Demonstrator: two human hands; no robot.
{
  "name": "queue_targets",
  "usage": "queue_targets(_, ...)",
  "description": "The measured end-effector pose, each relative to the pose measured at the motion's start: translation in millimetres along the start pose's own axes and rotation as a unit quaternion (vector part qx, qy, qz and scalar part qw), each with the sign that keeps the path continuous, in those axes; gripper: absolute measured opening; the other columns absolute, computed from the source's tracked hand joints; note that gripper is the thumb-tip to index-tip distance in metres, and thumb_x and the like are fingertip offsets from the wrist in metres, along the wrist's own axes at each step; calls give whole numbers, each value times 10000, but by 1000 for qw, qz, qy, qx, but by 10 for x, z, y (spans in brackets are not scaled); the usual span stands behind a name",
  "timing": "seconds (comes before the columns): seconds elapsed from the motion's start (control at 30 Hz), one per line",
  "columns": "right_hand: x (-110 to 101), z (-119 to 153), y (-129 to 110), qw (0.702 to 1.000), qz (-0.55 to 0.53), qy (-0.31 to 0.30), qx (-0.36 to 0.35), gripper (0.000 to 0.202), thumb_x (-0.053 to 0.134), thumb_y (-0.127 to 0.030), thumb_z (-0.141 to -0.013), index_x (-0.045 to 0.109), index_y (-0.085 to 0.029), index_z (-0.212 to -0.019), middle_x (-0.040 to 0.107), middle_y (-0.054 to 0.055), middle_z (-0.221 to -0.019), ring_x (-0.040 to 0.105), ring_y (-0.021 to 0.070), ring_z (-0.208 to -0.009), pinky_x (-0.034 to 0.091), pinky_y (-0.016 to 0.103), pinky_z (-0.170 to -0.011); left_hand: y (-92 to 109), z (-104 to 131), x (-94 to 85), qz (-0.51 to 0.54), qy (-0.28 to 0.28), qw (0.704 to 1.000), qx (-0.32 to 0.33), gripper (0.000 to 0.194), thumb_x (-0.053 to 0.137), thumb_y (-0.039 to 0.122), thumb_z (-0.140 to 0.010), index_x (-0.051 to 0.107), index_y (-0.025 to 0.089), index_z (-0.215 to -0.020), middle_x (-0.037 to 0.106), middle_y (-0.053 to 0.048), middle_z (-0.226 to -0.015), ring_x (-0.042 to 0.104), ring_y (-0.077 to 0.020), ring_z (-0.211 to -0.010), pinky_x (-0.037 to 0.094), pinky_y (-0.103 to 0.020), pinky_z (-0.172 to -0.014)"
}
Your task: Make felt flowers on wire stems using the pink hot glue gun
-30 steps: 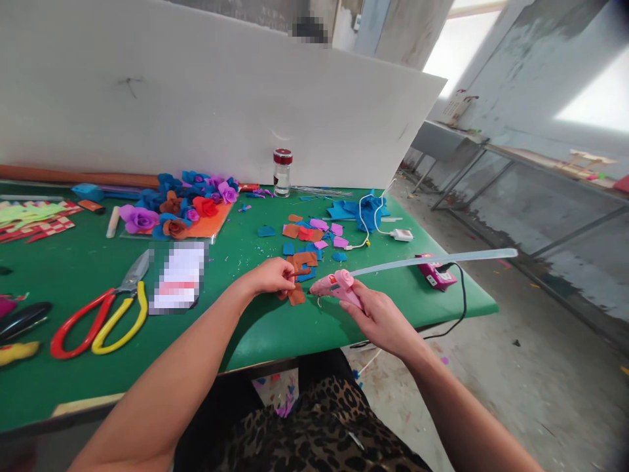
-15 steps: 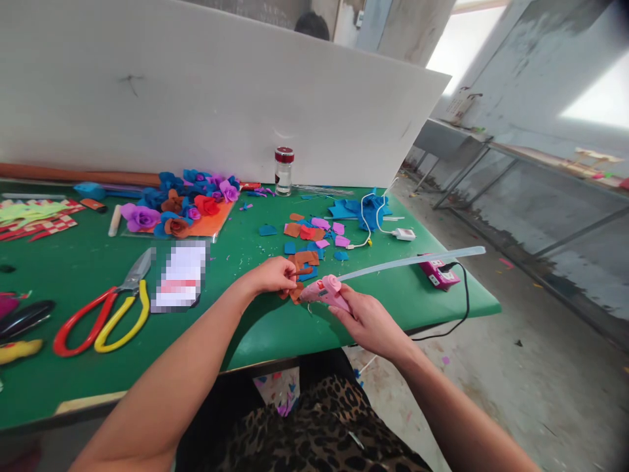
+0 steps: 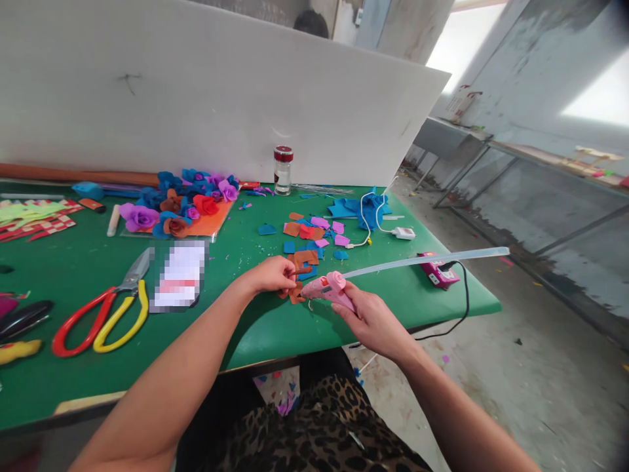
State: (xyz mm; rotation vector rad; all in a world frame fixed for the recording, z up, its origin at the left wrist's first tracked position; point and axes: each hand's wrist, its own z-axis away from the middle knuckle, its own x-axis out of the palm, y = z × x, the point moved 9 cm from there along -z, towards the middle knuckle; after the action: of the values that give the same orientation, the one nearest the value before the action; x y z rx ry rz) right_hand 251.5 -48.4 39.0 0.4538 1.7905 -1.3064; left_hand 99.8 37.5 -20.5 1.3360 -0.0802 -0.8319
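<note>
My left hand (image 3: 276, 275) is closed on a thin brown rolled piece (image 3: 303, 271) near the table's front edge. In my right hand (image 3: 369, 319) is a pink glue gun (image 3: 324, 287), its nozzle pointing left, close to the fingertips of my left hand. A long translucent glue stick (image 3: 422, 261) sticks out of the gun's back toward the right. Brown cut pieces (image 3: 296, 293) lie under and beside the nozzle. Just behind the hands, small blue, purple, red and brown pieces (image 3: 305, 232) are scattered on the green table (image 3: 246, 341).
Red-and-yellow-handled scissors (image 3: 120, 308) and a blurred-out phone-like item (image 3: 179, 275) lie left. Finished flowers (image 3: 174, 224) and a red-lidded jar (image 3: 283, 172) stand behind. At right are a white cable plug (image 3: 403, 233) and a pink power socket (image 3: 439, 272). A white board (image 3: 196, 98) closes the back.
The glue gun in my right hand has shifted slightly right, and the glue stick's far end reaches farther right. My left hand has stayed almost still.
</note>
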Motion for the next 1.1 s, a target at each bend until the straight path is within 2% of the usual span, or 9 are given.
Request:
queue_targets(0.17,60,-27,-34,1000,4,-10,-4,274,444,-309,-933,550,-175,-1148,682,106,-1066,646,234,-883,455,311,-762,10,7,2,-4,0,1000,-6,186,592,130,-582,425,183,-519,578,35,-491,565,-106,-449,369,-195,-427)
queue_targets(0.37,137,-50,-29,999,22,-27,4,292,448,-307,-933,533,-162,-1172,697,99,-951,641,221,-791,427,278,-686,-14,4,-12,-3,7,1000,-10,152,602,124,-582,467,181,-543,563,50,-480,574,-115,-451,391,-203,-431)
queue_targets(0.5,151,-55,-55,999,31,-30,1,312,444,-307,-937,514,-164,-1206,695,95,-950,638,217,-784,421,271,-678,-16,3,-11,-7,6,1000,-14,136,582,115,-582,470,184,-546,568,49,-474,574,-120,-451,400,-212,-445)
queue_targets(0.77,116,-29,-6,999,32,-21,3,259,442,-303,-938,547,-174,-1136,685,109,-1039,647,238,-897,440,296,-755,-12,7,-21,-21,13,1000,-17,125,589,127,-590,482,179,-553,553,52,-478,573,-115,-456,392,-206,-445)
queue_targets(1.1,-53,37,54,1000,1,13,13,323,435,-296,-931,508,-169,-1219,675,75,-958,609,202,-762,418,279,-672,-24,-16,-7,-9,4,1000,-1,166,593,130,-589,447,181,-528,537,44,-467,553,-113,-434,345,-198,-415)
